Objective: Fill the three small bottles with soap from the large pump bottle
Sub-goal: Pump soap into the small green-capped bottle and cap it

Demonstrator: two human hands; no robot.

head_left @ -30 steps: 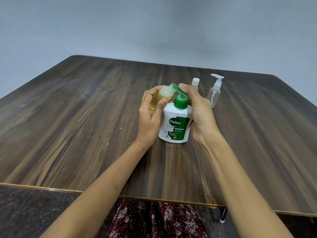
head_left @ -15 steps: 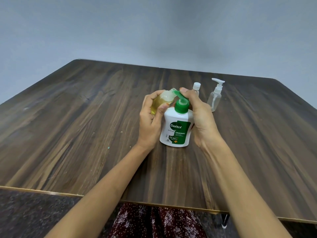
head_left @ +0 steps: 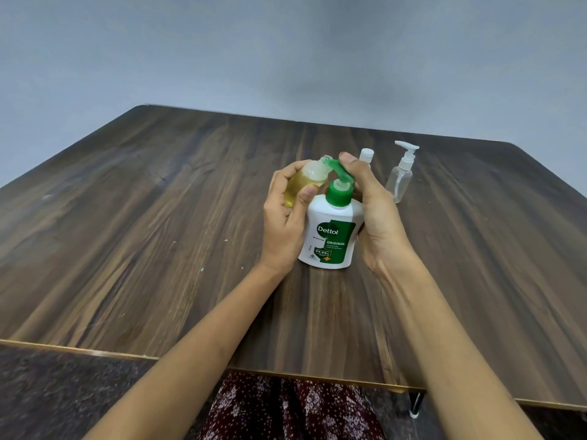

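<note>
A white pump bottle (head_left: 330,236) with a green label and green pump head (head_left: 341,181) stands mid-table. My right hand (head_left: 374,214) wraps its right side, with the forefinger on top of the pump head. My left hand (head_left: 286,223) holds a small clear bottle (head_left: 301,185), tilted, with yellow soap inside, its open mouth at the green spout. Behind my right hand only the white cap of a second small bottle (head_left: 366,154) shows. A third small clear bottle (head_left: 401,176), with a white pump top, stands empty to the right.
The dark wooden table (head_left: 158,249) stretches wide on both sides, its front edge close to my lap. A grey wall rises behind the far edge. One table leg shows at the lower right.
The pump head has risen a little under my right forefinger. Both hands and the bottles stay in place; the view has tilted slightly.
</note>
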